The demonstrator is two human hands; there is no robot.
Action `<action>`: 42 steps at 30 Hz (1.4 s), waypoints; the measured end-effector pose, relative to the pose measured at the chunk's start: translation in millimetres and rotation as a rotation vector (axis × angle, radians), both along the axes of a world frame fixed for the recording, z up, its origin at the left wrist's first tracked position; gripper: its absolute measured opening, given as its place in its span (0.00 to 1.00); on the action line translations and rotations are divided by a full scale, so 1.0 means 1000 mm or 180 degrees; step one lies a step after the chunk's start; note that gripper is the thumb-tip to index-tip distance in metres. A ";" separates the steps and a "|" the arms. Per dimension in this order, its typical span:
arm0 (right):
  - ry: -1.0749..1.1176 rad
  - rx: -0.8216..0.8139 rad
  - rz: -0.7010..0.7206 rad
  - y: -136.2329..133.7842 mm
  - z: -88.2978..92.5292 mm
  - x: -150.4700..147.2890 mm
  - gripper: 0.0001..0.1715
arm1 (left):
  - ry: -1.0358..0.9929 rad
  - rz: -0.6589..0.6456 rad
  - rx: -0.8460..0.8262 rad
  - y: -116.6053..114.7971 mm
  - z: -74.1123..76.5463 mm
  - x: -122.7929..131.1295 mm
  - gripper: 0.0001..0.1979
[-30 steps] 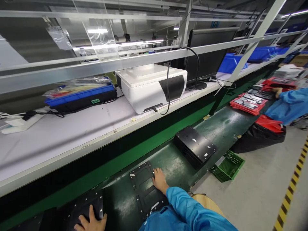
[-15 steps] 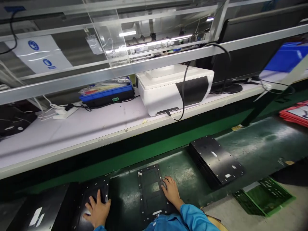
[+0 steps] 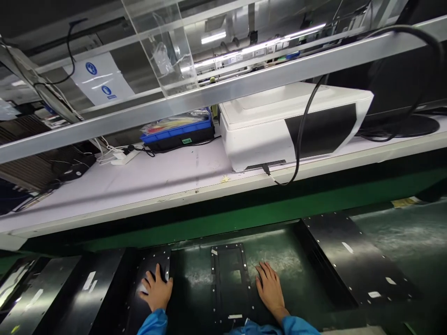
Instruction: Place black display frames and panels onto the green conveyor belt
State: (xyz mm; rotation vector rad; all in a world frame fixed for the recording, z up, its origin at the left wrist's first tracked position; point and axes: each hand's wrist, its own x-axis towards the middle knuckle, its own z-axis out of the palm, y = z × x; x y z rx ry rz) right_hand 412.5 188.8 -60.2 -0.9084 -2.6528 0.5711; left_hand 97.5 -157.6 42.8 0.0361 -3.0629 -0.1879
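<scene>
My left hand (image 3: 158, 291) lies flat, fingers spread, on a black metal panel (image 3: 151, 270) on the dark green conveyor belt (image 3: 279, 253). My right hand (image 3: 270, 289) rests open on the belt, its fingers against the right edge of a narrow black frame plate (image 3: 229, 279) studded with small screws. Both sleeves are blue. Neither hand holds anything.
A stack of black panels (image 3: 356, 260) sits on the belt to the right; more black panels (image 3: 63, 288) lie to the left. Above runs a white shelf (image 3: 139, 186) with a white device (image 3: 289, 123), its black cable (image 3: 303, 130) and a blue tray (image 3: 178, 131).
The view has swung left and closer to the belt. My right hand has slid off the frame plate to its right edge. My left hand stays on the left panel.
</scene>
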 end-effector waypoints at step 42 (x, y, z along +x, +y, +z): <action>0.3070 0.1891 -0.1552 0.138 0.329 -0.137 0.31 | 0.0038 -0.0451 0.0355 -0.043 -0.024 -0.020 0.39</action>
